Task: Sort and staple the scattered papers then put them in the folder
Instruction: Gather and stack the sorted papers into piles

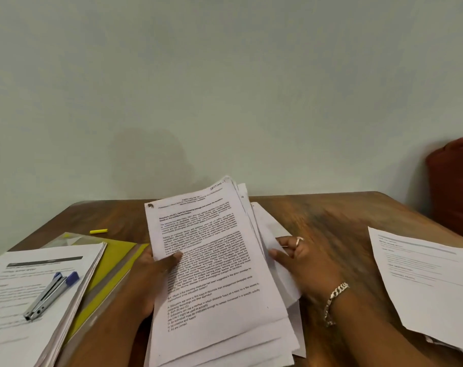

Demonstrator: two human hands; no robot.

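A loose stack of printed sheets (214, 274) is held above the middle of the wooden table (331, 223), its upper end tilted away from the camera. The sheets are fanned, with lower edges stepped and right-hand edges splayed. The left hand (156, 271) grips the stack's left edge, thumb pressed on the top page. The right hand (296, 258) pinches the splayed sheets at the stack's right edge, fingers curled round them.

Left of the stack, a stapler (50, 295) rests on a second pile of papers (40, 287), which partly covers a yellow folder (114, 263). Beyond the folder, a yellow highlighter (98, 231) lies on the table. Right of the stack, further sheets (423, 282) overhang the table's near edge.

Hazards are judged as follows:
- Because the stack is unaligned, stapling in this state is likely to miss the rearmost sheets.
- A relaxed pinch may let the splayed sheets slide out.
- The overhanging sheets may be knocked off by the right forearm.
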